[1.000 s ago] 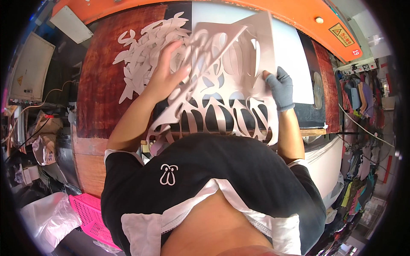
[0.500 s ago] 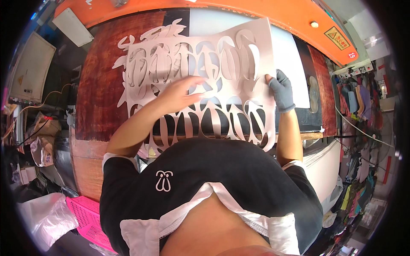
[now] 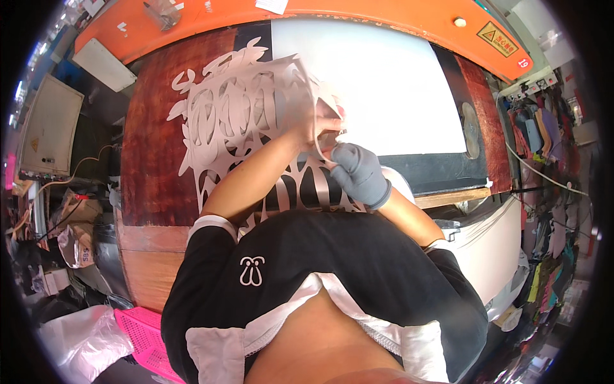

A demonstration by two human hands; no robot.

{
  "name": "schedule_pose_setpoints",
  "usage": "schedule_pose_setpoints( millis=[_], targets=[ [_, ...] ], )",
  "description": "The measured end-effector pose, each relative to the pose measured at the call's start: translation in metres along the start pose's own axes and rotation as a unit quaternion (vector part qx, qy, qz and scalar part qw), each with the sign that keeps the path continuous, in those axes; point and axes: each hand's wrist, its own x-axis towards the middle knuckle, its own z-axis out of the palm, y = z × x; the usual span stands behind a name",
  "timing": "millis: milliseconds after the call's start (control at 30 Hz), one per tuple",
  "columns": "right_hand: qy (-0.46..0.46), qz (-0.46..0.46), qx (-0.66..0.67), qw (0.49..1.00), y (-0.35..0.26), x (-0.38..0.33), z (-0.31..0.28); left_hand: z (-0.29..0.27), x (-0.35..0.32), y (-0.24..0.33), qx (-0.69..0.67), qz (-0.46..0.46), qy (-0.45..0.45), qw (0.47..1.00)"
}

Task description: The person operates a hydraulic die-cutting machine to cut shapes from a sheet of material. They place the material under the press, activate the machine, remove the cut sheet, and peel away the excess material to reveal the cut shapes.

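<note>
A pale pink die-cut sheet with rows of long rounded holes lies in front of me, its right part lifted and folded over to the left. My bare left hand is inside the fold, its fingers bent around the sheet and partly hidden by it. Just below and to the right, my right hand wears a grey glove with a bare thumb tip. It is closed on the sheet's raised edge, close to the left hand. More curled pale cut-out scraps stick out behind the sheet's far left.
An orange machine beam spans the far side. Below it are a white cutting board and a reddish-brown surface. A pink basket stands at the lower left. Colourful pieces hang at the right.
My right hand has brought the sheet's right edge leftward, folding it and uncovering the white board. My left hand, stretched out before, has moved slightly right and bent into the fold.
</note>
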Motion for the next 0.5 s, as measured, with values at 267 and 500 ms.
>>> schedule_pose_setpoints(
  millis=[267, 500],
  targets=[
    [-0.064, 0.097, 0.139, 0.984, 0.008, -0.004, 0.007, -0.005, -0.017, -0.005, -0.018, 0.017, 0.131, 0.991],
    [-0.088, 0.276, 0.283, 0.914, 0.041, 0.014, -0.017, -0.010, -0.042, -0.004, -0.013, -0.037, 0.153, 0.987]
  ],
)
